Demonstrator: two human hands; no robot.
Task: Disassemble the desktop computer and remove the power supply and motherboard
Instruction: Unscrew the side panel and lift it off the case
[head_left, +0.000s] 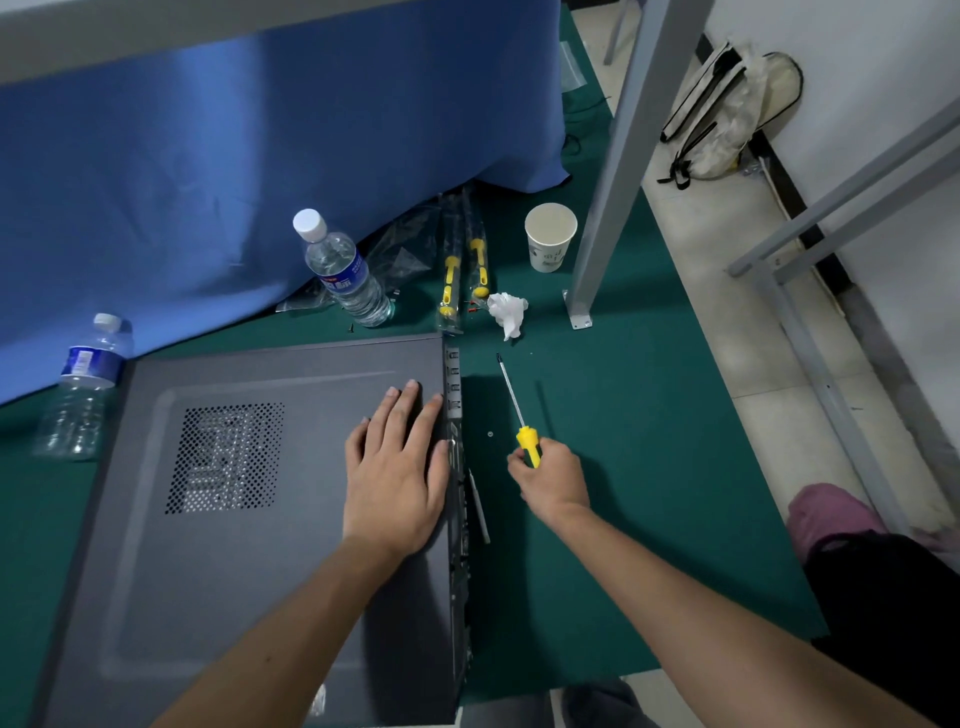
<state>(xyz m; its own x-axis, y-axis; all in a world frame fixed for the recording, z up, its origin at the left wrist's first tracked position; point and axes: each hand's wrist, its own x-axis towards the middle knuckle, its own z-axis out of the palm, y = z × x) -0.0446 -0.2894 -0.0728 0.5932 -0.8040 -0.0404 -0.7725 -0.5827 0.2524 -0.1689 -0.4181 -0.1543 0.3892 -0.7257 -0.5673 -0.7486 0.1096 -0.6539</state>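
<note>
A grey desktop computer case (249, 571) lies on its side on the green mat, its side panel with a perforated vent (226, 457) facing up. My left hand (397, 467) presses flat on the panel near its right edge, fingers straight. My right hand (548, 480) grips the yellow handle of a screwdriver (519, 415), whose shaft points away from me over the mat, just right of the case's rear edge (453, 395). A small screw (490, 433) lies on the mat near the handle. The power supply and motherboard are hidden inside.
Two water bottles (345, 270) (85, 384) stand behind the case by a blue cloth (234, 156). Packaged yellow screwdrivers (449, 280), a crumpled tissue (506, 312) and a paper cup (550, 236) lie beyond. A grey metal post (618, 156) stands at the right, and the mat ends at the tiled floor (737, 338).
</note>
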